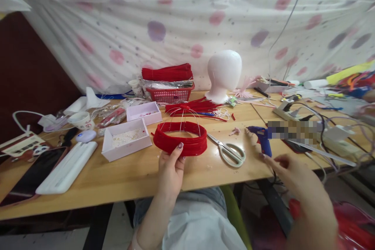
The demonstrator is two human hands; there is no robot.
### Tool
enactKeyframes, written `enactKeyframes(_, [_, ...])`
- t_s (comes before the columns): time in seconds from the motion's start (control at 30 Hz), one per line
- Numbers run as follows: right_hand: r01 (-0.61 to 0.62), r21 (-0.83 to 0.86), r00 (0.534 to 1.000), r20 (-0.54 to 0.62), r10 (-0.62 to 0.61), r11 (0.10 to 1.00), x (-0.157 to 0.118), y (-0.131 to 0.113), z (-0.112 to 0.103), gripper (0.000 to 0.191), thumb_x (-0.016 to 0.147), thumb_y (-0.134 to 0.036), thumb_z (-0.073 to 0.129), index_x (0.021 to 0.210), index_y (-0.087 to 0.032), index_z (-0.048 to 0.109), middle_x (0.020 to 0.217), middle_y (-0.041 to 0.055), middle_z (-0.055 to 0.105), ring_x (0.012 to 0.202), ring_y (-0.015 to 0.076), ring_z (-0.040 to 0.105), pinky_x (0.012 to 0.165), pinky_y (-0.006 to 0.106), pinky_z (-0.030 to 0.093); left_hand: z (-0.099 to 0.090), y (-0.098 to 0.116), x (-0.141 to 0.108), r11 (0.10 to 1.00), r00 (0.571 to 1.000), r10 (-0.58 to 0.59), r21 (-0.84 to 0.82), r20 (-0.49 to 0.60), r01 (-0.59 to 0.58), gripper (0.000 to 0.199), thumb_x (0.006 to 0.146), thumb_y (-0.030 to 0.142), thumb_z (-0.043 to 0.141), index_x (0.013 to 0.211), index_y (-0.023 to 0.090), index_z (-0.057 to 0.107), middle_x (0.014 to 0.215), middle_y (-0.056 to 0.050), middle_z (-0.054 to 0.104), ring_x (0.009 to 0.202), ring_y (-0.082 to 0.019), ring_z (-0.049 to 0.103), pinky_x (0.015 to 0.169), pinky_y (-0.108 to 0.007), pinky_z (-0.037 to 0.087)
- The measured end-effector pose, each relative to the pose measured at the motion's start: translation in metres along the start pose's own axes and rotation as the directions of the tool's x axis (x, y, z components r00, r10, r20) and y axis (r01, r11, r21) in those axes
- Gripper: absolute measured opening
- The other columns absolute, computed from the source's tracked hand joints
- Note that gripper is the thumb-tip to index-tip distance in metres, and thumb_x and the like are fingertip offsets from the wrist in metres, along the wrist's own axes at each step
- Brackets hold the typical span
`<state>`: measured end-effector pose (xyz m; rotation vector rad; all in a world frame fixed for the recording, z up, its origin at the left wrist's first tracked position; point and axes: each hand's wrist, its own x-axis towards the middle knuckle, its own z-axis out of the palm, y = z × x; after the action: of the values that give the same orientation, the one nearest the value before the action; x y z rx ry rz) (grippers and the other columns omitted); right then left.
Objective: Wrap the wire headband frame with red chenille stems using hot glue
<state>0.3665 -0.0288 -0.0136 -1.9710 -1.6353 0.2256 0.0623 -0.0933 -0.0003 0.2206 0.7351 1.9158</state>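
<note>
My left hand (171, 168) is closed on the front of a red fuzzy headpiece band (180, 148), with the thumb on its outer face. Thin wires arch over the band to a red knot at the top. My right hand (288, 172), slightly blurred, is stretched out beside the blue hot glue gun (263, 140), its index fingertip by the handle's lower end. Nothing shows between its parted fingers. Scissors with pale green handles (233, 154) lie between the band and the glue gun.
White boxes of beads (125, 146) stand left of the band. Behind are red pipe cleaners (193, 107), a red basket (171, 94) and a white foam head (224, 72). Power strips (293, 113) and cables crowd the right. A phone (32, 172) and white power bank (67, 168) lie left.
</note>
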Motion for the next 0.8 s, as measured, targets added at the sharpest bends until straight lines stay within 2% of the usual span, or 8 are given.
enactKeyframes(0.1, [-0.080,0.005,0.992,-0.094,0.081,0.997,0.024,-0.001,0.017,0.046,0.062,-0.062,0.069,0.083,-0.020,0.067,0.095,0.0179,0.072,0.088,0.0366,0.065,0.075,0.045,0.047,-0.001,0.001,-0.003,1.000,1.000,0.003,0.009,0.030,-0.003,0.041,0.059,0.016,0.090,0.096,0.020,0.073,0.083,0.000,0.076,0.082,-0.016,0.073,0.070,-0.020,0.055])
enactKeyframes(0.3, [-0.147,0.094,0.985,-0.081,0.155,0.985,0.049,-0.025,0.043,0.043,0.070,-0.062,0.059,0.066,-0.020,0.064,0.074,0.0203,0.068,0.092,0.0445,0.063,0.081,0.055,0.044,0.002,0.007,-0.010,0.994,0.996,0.054,0.091,0.067,-0.060,0.046,0.064,0.021,0.089,0.107,0.020,0.074,0.095,-0.004,0.079,0.096,-0.022,0.073,0.092,-0.033,0.054])
enactKeyframes(0.4, [-0.115,0.204,0.985,-0.102,0.138,0.972,0.045,-0.029,0.035,0.042,0.074,-0.057,0.058,0.077,-0.016,0.069,0.084,0.0211,0.071,0.091,0.0410,0.064,0.078,0.052,0.047,0.002,0.007,-0.010,0.990,0.997,0.069,0.124,0.038,-0.073,0.041,0.064,0.022,0.089,0.102,0.018,0.074,0.093,-0.005,0.079,0.099,-0.023,0.073,0.099,-0.037,0.051])
enactKeyframes(0.5, [-0.031,0.381,0.996,-0.066,0.060,0.924,0.018,-0.040,0.021,0.042,0.077,-0.057,0.059,0.090,-0.018,0.071,0.087,0.0138,0.073,0.073,0.0271,0.066,0.061,0.038,0.051,0.002,0.006,-0.010,0.990,0.998,0.054,0.127,0.037,-0.059,0.037,0.064,0.023,0.089,0.097,0.018,0.075,0.092,-0.005,0.079,0.102,-0.024,0.072,0.103,-0.039,0.048])
enactKeyframes(0.53, [-0.001,0.468,0.998,-0.057,0.031,0.884,0.004,-0.047,0.017,0.041,0.078,-0.058,0.060,0.087,-0.020,0.071,0.080,0.0101,0.073,0.060,0.0213,0.062,0.053,0.033,0.049,0.002,0.006,-0.010,0.991,0.998,0.052,0.124,0.042,-0.057,0.036,0.064,0.023,0.089,0.097,0.018,0.075,0.092,-0.006,0.079,0.103,-0.025,0.072,0.104,-0.040,0.048])
enactKeyframes(0.6, [0.058,0.776,0.995,0.006,-0.100,0.629,-0.027,-0.064,0.012,0.033,0.074,-0.053,0.074,0.076,-0.020,0.070,0.071,0.0070,0.071,0.047,0.0145,0.053,0.043,0.028,0.041,0.002,0.006,-0.011,0.991,0.998,0.048,0.123,0.049,-0.054,0.036,0.064,0.023,0.089,0.096,0.018,0.075,0.092,-0.005,0.079,0.104,-0.025,0.071,0.105,-0.040,0.047])
enactKeyframes(0.67, [0.028,0.889,0.981,0.064,-0.185,0.456,-0.056,-0.084,0.010,0.031,0.071,-0.050,0.081,0.071,-0.020,0.073,0.064,0.0068,0.070,0.045,0.0148,0.055,0.038,0.026,0.038,0.001,0.006,-0.012,0.990,0.999,0.036,0.138,0.033,-0.040,0.035,0.062,0.024,0.091,0.094,0.018,0.076,0.089,-0.005,0.079,0.100,-0.024,0.072,0.102,-0.038,0.048])
enactKeyframes(0.8, [0.025,0.913,0.934,0.125,-0.336,0.408,-0.083,-0.111,0.009,0.027,0.067,-0.045,0.086,0.071,-0.020,0.077,0.066,0.0082,0.072,0.056,0.0203,0.064,0.048,0.029,0.049,-0.001,0.005,-0.015,0.989,1.000,0.011,0.149,-0.027,-0.007,0.038,0.054,0.028,0.095,0.086,0.018,0.076,0.083,-0.003,0.079,0.087,-0.021,0.073,0.094,-0.035,0.051])
